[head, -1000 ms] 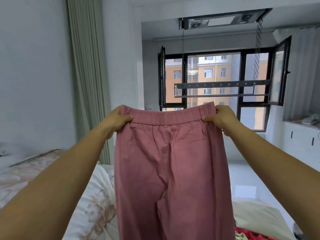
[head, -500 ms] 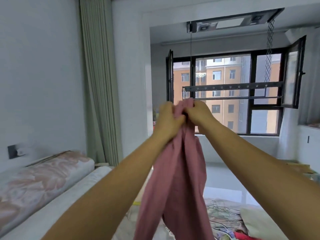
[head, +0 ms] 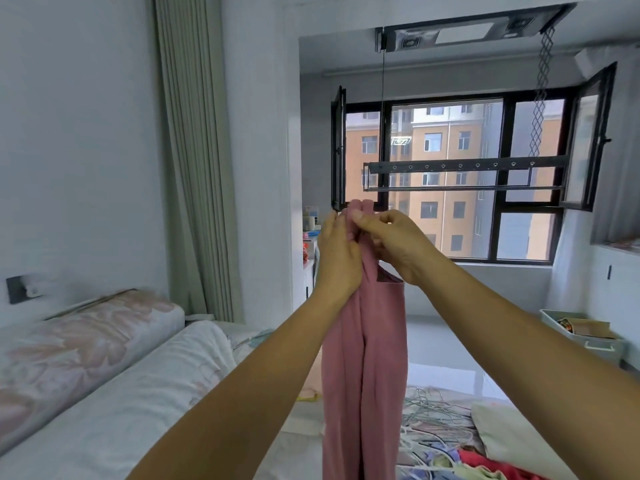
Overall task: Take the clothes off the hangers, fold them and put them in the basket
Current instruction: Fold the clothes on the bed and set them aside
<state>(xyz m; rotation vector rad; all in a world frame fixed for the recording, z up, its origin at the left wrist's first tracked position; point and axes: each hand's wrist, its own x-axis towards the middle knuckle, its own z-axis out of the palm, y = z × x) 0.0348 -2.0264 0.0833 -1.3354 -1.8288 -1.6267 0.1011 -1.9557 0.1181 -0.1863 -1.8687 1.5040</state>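
Head view: pink trousers (head: 363, 358) before window (head: 446, 140), hangers (head: 423, 408) on bed (head: 138, 393)

Both hands, left hand (head: 337, 252) and right hand (head: 398, 244), pinch the folded pink trousers (head: 363, 358) above a pile of hangers (head: 433, 420).

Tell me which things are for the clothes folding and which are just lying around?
For the job: pink trousers, gripped at the top by left hand and right hand; loose hangers; red garment.
Just lying about: curtain; flowered quilt roll; window.
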